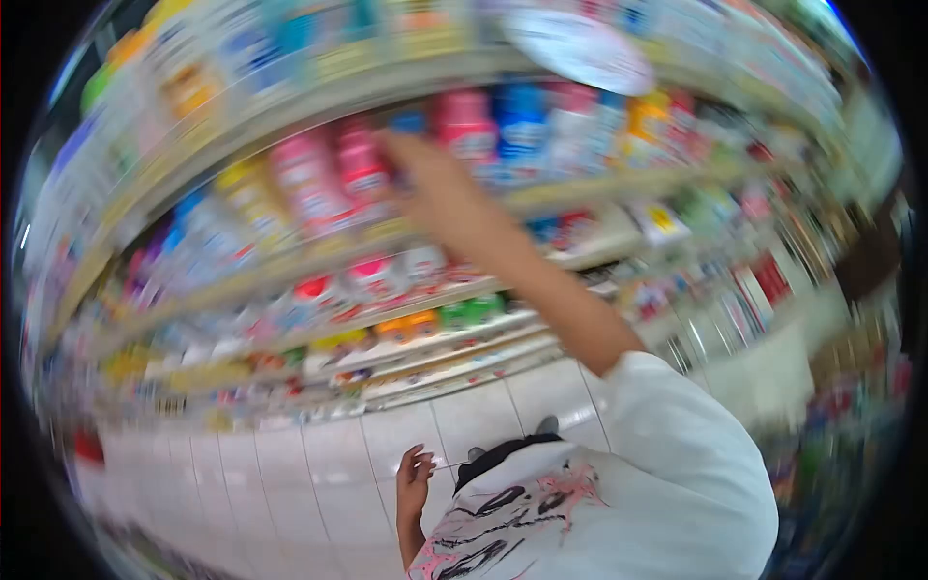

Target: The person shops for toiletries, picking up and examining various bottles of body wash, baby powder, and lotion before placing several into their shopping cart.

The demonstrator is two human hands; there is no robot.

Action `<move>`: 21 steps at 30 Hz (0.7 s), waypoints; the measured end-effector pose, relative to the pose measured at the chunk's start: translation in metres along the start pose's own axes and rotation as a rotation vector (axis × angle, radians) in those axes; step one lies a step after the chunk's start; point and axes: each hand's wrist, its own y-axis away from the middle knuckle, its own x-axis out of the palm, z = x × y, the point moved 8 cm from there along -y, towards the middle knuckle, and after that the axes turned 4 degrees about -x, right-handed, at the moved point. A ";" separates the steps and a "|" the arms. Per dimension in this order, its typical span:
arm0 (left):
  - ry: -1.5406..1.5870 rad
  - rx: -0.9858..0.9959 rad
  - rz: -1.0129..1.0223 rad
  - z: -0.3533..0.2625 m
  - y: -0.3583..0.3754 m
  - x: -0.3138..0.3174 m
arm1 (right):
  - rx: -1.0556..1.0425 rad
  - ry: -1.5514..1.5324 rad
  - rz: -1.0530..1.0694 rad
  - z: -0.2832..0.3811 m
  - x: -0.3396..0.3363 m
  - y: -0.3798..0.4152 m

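Note:
My right arm stretches up to a shelf of bottles, and my right hand (418, 174) is at the right side of a pink bottle (362, 166). The fingers look closed against this bottle near its top, though motion blurs them. A larger pink bottle (307, 179) stands just left of it. Partly behind my hand shows a blue cap (407, 123). My left hand (415, 468) hangs low beside my body, over the tiled floor, its fingers loosely bent and apart with nothing in them.
Packed shelves curve across the view, with a shelf edge (570, 191) below the bottles. Blue bottles (522, 130) and a yellow bottle (646, 126) stand to the right. A white oval sign (580, 48) juts out above. White floor tiles (333, 474) lie below.

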 end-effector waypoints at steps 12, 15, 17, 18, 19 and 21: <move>-0.589 0.012 0.390 0.019 -0.082 0.143 | 0.961 0.328 0.071 -0.059 -0.227 0.462; -1.140 0.018 0.533 0.031 -0.099 0.210 | 1.184 0.403 -0.083 -0.052 -0.342 0.566; -1.410 0.014 0.677 0.049 -0.114 0.262 | 1.310 0.445 -0.113 -0.042 -0.411 0.594; -1.403 -0.021 0.683 0.052 -0.119 0.294 | 1.413 0.477 -0.130 -0.042 -0.445 0.608; -1.324 0.085 0.724 0.074 -0.140 0.320 | 1.430 0.470 -0.136 -0.050 -0.472 0.619; -1.269 0.148 0.626 0.035 -0.108 0.419 | 1.587 0.689 -0.186 -0.055 -0.532 0.648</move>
